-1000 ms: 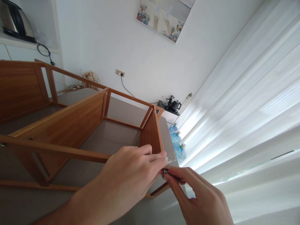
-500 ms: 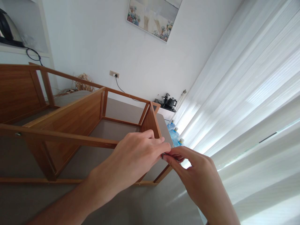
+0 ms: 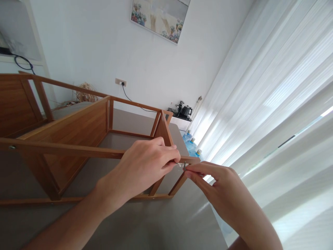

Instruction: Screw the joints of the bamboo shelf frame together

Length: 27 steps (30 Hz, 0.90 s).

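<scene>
Grey tabletop (image 3: 187,215) carries the wooden shelf frame (image 3: 70,149). White wall (image 3: 91,41) behind the frame, white curtain (image 3: 260,86) to its right. Clear blue water bottles (image 3: 193,147) past the frame's right end, black kettle (image 3: 186,111) farther back. Left hand (image 3: 145,159): over the frame's near rail close to its right end, fingers curled; can't tell if they grip anything. Right hand (image 3: 220,176): at the frame's right end, narrow thumb-and-finger pinch on a small metal piece (image 3: 184,166), roughly upright by the near rail; too small to identify.
</scene>
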Available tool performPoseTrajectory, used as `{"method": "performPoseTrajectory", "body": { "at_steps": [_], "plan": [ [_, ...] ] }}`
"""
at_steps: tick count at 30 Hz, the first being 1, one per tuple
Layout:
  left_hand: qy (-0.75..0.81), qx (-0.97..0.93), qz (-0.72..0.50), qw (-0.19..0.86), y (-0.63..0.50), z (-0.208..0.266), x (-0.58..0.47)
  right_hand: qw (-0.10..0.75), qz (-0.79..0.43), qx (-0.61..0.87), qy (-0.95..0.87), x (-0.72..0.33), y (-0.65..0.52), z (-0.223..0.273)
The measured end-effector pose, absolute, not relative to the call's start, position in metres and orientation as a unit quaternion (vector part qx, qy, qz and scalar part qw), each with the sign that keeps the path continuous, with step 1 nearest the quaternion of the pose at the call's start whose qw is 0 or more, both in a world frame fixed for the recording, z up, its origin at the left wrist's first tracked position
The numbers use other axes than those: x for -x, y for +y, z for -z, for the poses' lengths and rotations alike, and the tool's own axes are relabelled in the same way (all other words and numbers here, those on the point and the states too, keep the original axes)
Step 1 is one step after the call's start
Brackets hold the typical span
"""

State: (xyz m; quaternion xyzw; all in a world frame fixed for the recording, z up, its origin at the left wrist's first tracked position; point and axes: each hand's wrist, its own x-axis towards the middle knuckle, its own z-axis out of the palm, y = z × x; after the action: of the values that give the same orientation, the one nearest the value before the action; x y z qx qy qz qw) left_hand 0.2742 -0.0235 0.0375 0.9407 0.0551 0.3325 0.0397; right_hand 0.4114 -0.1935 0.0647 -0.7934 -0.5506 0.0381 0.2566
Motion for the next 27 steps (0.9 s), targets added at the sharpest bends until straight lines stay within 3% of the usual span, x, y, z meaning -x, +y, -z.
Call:
{"method": "performPoseTrajectory", "body": {
  "at_steps": [5,27],
  "plan": [
    [0.058,-0.94,-0.335,0.04,-0.022,-0.036,-0.276,0.277,-0.071,0.762,-0.581,-0.408,-0.185,-0.063],
    [0.062,-0.946,-0.314,0.053,-0.024,-0.039,-0.274,0.296,-0.01,0.751,-0.59,-0.4,-0.186,-0.065]
  ]
}}
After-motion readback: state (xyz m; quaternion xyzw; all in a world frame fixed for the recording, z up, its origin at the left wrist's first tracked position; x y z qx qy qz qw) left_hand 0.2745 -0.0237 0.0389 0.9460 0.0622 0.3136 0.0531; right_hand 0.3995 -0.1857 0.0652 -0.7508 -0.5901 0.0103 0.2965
